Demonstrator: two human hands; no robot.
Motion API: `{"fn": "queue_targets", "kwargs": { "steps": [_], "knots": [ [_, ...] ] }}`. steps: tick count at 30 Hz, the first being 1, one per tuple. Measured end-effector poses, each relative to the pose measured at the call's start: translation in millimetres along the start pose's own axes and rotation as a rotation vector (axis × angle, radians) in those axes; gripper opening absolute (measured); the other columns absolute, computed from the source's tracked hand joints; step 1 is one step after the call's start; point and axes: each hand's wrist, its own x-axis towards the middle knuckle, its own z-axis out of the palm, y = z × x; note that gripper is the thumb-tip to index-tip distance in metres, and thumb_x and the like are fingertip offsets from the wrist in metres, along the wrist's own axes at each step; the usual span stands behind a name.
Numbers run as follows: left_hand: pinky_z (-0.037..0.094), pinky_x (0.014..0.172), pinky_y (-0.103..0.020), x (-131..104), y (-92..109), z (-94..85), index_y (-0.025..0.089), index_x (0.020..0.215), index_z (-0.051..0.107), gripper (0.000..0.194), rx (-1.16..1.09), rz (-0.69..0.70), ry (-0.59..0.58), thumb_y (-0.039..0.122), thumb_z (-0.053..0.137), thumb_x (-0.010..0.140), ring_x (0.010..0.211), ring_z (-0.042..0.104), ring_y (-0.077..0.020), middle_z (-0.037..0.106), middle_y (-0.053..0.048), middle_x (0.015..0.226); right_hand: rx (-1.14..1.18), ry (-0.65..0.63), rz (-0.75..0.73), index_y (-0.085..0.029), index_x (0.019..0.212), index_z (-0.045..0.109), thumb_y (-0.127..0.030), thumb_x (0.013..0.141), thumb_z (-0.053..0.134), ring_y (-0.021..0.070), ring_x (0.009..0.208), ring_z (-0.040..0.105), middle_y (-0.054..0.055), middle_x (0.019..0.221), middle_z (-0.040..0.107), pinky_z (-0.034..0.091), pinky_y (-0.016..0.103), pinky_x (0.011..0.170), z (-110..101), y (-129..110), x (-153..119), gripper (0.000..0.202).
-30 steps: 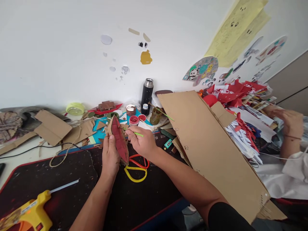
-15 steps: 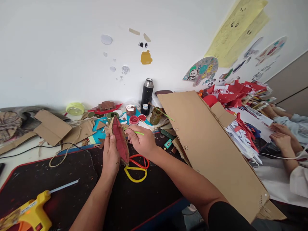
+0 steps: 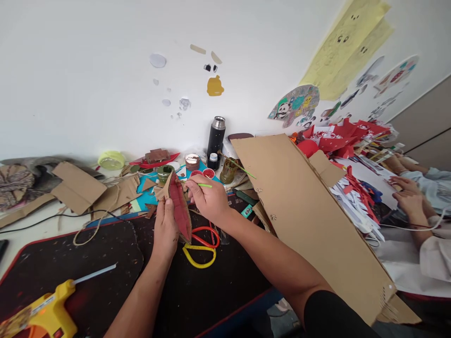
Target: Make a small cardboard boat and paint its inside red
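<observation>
My left hand [image 3: 167, 229] grips a small cardboard boat [image 3: 182, 211] by its outer side, tilted so its red-painted inside faces right. In my right hand [image 3: 207, 199] is a thin paintbrush with a green handle [image 3: 204, 185], pinched between thumb and fingers. Its tip is close to the boat's red inner face; whether it touches, I cannot tell. Scissors with red and yellow handles [image 3: 199, 256] lie on the black mat just below the boat. Behind my right hand stand small open pots of red paint [image 3: 208, 173].
A yellow glue gun [image 3: 52, 307] lies at the lower left. A large cardboard sheet [image 3: 310, 216] leans across the right side. A black thermos [image 3: 216, 136] and a jar of murky liquid [image 3: 228, 171] stand by the wall. Another person's hands [image 3: 410, 199] are at the far right.
The brush and my right hand have shifted slightly up along the boat, and the brush is turned more level. The boat stays in my left hand. The view has moved a little.
</observation>
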Motion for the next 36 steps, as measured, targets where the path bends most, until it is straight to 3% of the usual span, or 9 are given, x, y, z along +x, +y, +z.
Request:
{"fn": "queue_targets", "kwargs": {
  "steps": [7, 19, 36],
  "knots": [
    [0.031, 0.133, -0.045, 1, -4, 0.9, 0.024, 0.162, 0.059, 0.071, -0.019, -0.009, -0.003, 0.068, 0.047, 0.107, 0.156, 0.049, -0.0321, 0.058, -0.012, 0.165, 0.035, 0.021, 0.031, -0.022, 0.108, 0.073, -0.043, 0.120, 0.042, 0.0175, 0.081, 0.075, 0.003, 0.086, 0.077, 0.055, 0.026, 0.074, 0, 1, 5, 0.039],
    [0.031, 0.133, -0.045, 3, -13, -0.7, 0.024, 0.156, 0.063, 0.067, -0.049, 0.007, 0.014, 0.067, 0.047, 0.108, 0.156, 0.049, -0.0324, 0.061, -0.012, 0.162, 0.037, -0.020, 0.039, -0.022, 0.104, 0.072, -0.040, 0.119, 0.045, 0.0168, 0.074, 0.073, 0.001, 0.076, 0.073, 0.051, 0.025, 0.069, 2, -2, -15, 0.035],
    [0.029, 0.134, -0.041, 2, -15, 2.3, 0.023, 0.159, 0.062, 0.068, -0.040, 0.015, 0.001, 0.066, 0.046, 0.109, 0.157, 0.048, -0.0284, 0.058, -0.011, 0.165, 0.038, 0.024, 0.069, -0.022, 0.104, 0.072, -0.047, 0.120, 0.040, 0.0151, 0.072, 0.075, 0.001, 0.077, 0.076, 0.053, 0.024, 0.070, 1, 2, 9, 0.044]
  ]
}}
